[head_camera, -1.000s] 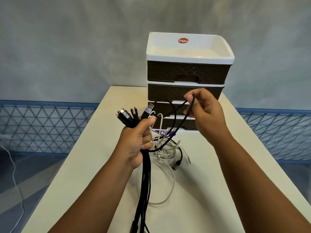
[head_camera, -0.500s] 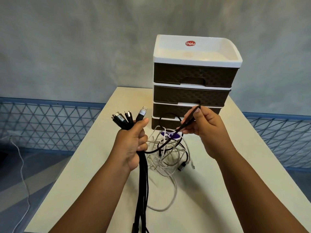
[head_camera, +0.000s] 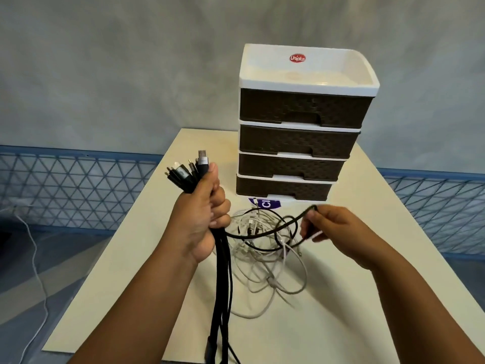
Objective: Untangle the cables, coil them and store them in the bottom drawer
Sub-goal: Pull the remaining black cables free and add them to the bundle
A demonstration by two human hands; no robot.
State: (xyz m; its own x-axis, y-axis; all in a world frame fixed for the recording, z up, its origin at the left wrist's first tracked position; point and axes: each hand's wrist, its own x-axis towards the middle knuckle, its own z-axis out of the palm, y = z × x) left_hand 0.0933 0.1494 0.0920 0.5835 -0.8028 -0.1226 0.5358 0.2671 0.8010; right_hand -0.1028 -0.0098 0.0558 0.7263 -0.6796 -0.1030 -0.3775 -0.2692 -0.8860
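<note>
My left hand (head_camera: pixel 202 216) is closed around a bundle of black cables (head_camera: pixel 221 282); their plugs (head_camera: pixel 187 170) stick up above my fist and the cords hang down past the table's near edge. One black cable (head_camera: pixel 265 232) runs from that fist in a loop to my right hand (head_camera: pixel 338 229), which pinches it low over the table. Under the loop lies a tangle of white cables (head_camera: pixel 262 261). Behind it stands a drawer unit with dark drawers; its bottom drawer (head_camera: pixel 282 189) is closed.
The cream table (head_camera: pixel 341 311) carries the drawer unit's white top tray (head_camera: pixel 307 74) at the back and a purple label (head_camera: pixel 266 204) by the unit's foot. A blue mesh barrier (head_camera: pixel 78 187) runs behind. A white cord (head_camera: pixel 36 271) trails on the floor at left.
My right hand has dropped from in front of the drawers down and to the right, pulling the black cable's loop lower over the white tangle. My left hand keeps its grip on the bundle.
</note>
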